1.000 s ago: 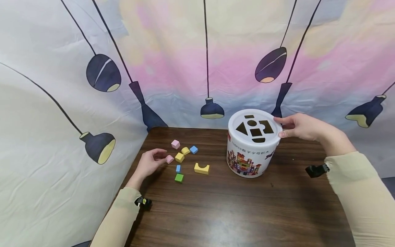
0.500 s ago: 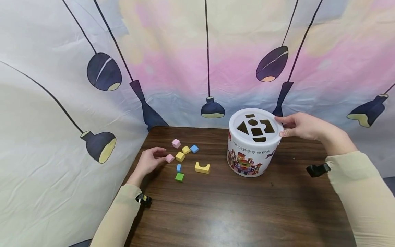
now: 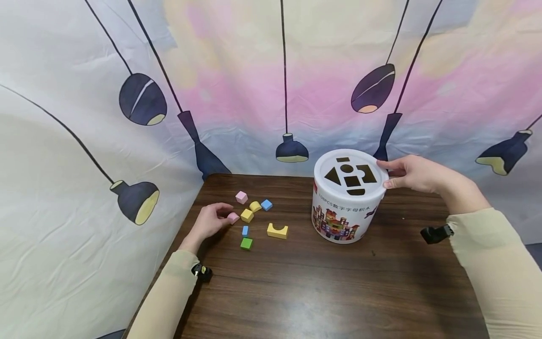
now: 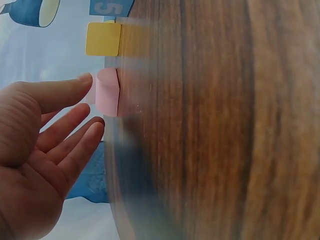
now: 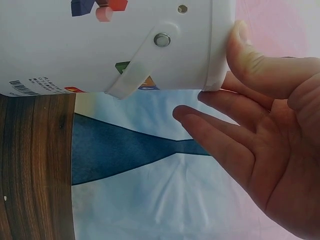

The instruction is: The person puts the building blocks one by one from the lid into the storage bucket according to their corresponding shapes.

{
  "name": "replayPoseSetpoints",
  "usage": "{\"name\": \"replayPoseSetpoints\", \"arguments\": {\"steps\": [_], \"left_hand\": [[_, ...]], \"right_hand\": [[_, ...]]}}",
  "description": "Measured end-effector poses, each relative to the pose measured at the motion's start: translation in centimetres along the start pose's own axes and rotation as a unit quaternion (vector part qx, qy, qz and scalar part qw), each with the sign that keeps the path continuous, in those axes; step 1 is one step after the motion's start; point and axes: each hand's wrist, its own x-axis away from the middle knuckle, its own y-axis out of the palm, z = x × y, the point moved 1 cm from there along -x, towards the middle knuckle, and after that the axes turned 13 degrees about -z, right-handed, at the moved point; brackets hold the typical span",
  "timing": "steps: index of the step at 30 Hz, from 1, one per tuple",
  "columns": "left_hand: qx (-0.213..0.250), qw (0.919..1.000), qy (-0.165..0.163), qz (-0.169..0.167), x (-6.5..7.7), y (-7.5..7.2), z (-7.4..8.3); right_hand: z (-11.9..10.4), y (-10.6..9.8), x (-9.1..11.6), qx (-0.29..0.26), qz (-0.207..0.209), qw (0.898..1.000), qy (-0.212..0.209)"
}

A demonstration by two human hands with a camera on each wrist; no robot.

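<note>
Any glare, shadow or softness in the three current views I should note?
Head: pale glare on the near tabletop, dim shadow beside the right sleeve. Left wrist: wood grain looks soft, and the yellow block reflects hazily in the tabletop. Right wrist: small print on the bucket is illegible; the backdrop looks washed out, upper right.

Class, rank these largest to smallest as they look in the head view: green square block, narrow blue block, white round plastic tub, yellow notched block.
1. White round plastic tub
2. Yellow notched block
3. Green square block
4. Narrow blue block
</note>
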Motion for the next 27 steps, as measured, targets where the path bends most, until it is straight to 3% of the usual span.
{"name": "replayPoseSetpoints", "arguments": {"steps": [27], "left_hand": [[-0.023,0.9996,-0.013,-0.011,-0.58,0.8,-0.48]], "right_hand": [[0.23,0.04,-0.12,0.002,0.002,1.0,-0.006]]}}
